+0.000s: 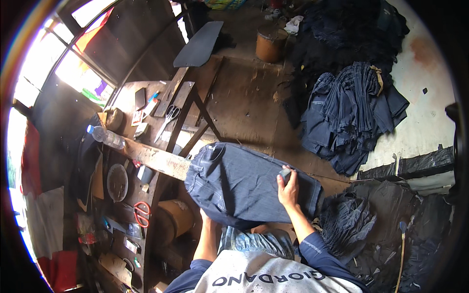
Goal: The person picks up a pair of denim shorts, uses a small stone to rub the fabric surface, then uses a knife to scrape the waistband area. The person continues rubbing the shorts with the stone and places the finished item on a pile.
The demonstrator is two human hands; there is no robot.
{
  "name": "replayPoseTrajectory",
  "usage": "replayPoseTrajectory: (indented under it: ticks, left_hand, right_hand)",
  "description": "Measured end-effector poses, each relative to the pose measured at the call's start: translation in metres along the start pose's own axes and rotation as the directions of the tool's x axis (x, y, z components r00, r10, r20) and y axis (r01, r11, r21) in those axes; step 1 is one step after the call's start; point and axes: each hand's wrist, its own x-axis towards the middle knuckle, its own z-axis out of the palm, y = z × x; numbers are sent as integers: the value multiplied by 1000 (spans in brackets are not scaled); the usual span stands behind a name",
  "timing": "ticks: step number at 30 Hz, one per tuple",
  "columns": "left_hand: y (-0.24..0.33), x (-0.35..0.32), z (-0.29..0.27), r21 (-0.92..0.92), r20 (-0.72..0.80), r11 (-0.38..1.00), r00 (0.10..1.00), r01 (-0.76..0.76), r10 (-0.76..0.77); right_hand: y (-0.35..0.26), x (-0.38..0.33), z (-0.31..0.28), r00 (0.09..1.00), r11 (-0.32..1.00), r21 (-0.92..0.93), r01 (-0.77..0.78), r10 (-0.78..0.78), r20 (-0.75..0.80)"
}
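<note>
A pair of dark blue denim jeans [244,188] lies stretched over the end of a narrow wooden board [156,158], its waistband toward the left. My right hand [289,189] rests on the cloth near the right end, fingers closed round a small grey block [285,173]. Part of that block is covered by the fingers. At the lower edge of the waistband, my left hand [205,217] reaches up under the denim; its fingers are hidden by the cloth.
On the wooden bench at left are large scissors [168,122], a plastic bottle [106,137], red-handled scissors [142,214] and a round bowl [117,182]. Stacked dark jeans [349,107] lie at far right, with more denim [347,222] nearer. A brown drum [271,45] stands at the back.
</note>
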Motion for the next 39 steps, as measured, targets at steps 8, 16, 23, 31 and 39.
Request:
replayPoseTrajectory:
  ticks: [8, 16, 23, 31, 39]
  left_hand:
    - [47, -9, -89, 730, -355, 683, 865, 20, 354]
    - [-7, 30, -122, 28, -32, 949, 949, 313, -313]
    - [-27, 28, -76, 22, 71, 930, 928, 366, -367]
    - [67, -34, -165, 318, 186, 948, 981, -4, -58]
    - [95, -51, -140, 453, 186, 886, 962, 96, -199]
  right_hand:
    - [3, 0, 0, 998, 998, 17, -56, 55, 43]
    - [-74, 18, 46, 983, 989, -47, 138, -131, 129]
    - [-130, 52, 138, 810, 959, -15, 282, -230, 540]
    - [-118, 35, 140, 825, 977, 58, 204, -203, 527]
    - [-125, 37, 138, 790, 945, -128, 301, -172, 588]
